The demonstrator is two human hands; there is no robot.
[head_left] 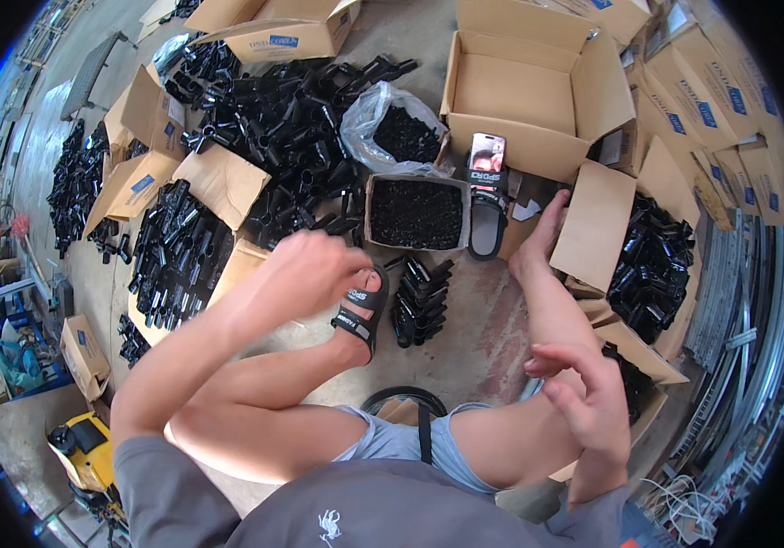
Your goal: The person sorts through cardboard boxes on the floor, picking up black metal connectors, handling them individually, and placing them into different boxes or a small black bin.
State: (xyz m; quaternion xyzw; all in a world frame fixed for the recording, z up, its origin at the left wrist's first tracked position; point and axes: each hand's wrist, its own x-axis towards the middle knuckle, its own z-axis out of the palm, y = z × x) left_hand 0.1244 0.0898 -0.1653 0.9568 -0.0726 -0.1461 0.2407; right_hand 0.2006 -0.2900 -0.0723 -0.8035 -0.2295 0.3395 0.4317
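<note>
My left hand (312, 267) is raised above my left foot in its black sandal (361, 315). Motion smears its bent fingers, so whether anything is in them does not show. Over my right thigh is my right hand (584, 393), its thumb and fingers apart with nothing seen between them. A neat stack of shiny black tube-like pieces (420, 303) stands on the floor between my feet. Just beyond it, a small open carton (366, 216) holds many tiny black parts. A heap of black tubular fittings (296, 128) spreads ahead of my left hand.
A clear plastic bag (360, 123) holds more tiny black parts. A phone (487, 151) rests on the empty black sandal (486, 228) beside my bare right foot. Open cartons stand around: a large one (515, 87) ahead, others with black pieces (652, 265) at right. Metal lengths (748, 338) lie far right.
</note>
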